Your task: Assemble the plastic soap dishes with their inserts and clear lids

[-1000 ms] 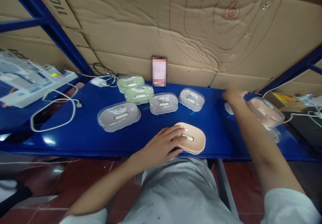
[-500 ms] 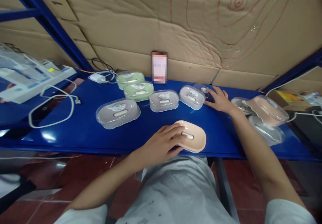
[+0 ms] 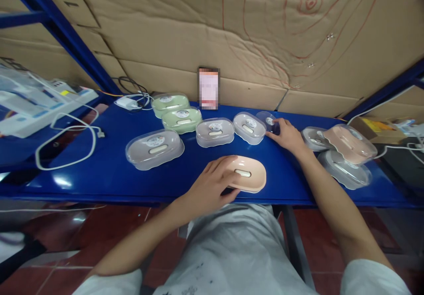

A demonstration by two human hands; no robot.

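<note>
A: Where does it stand?
B: Five lidded soap boxes [image 3: 215, 132] are lined up; the left hand [image 3: 212, 184] rests flat on an uncovered pink tray [image 3: 249, 179] at the near edge; the right hand [image 3: 287, 135] pinches a clear lid [image 3: 266, 120]; more wait at right.

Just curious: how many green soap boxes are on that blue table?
2: both at the back left, one green box by the cables, the other just in front, touching it. None seem hidden.
</note>
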